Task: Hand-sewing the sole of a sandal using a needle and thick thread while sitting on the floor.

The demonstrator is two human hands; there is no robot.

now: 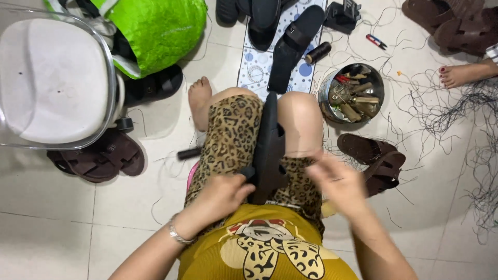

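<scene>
Down at my lap, my left hand (220,194) has its fingers clamped on the black sandal (268,150) wedged upright between my knees. My right hand (337,181) is blurred just beside it; I cannot tell how its fingers sit. Farther out, brown sandals (376,161), then a metal bowl of tools (353,93).

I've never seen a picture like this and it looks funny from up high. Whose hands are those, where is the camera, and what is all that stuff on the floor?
The camera sits on a person's head and looks down, so you see their own lap. The black sandal stands clamped between their knees. The left hand grips its side. The right hand is blurred, so what it holds is unclear. On the tiled floor lie brown sandals, a metal bowl of tools, a thread spool and loose black threads.
</scene>
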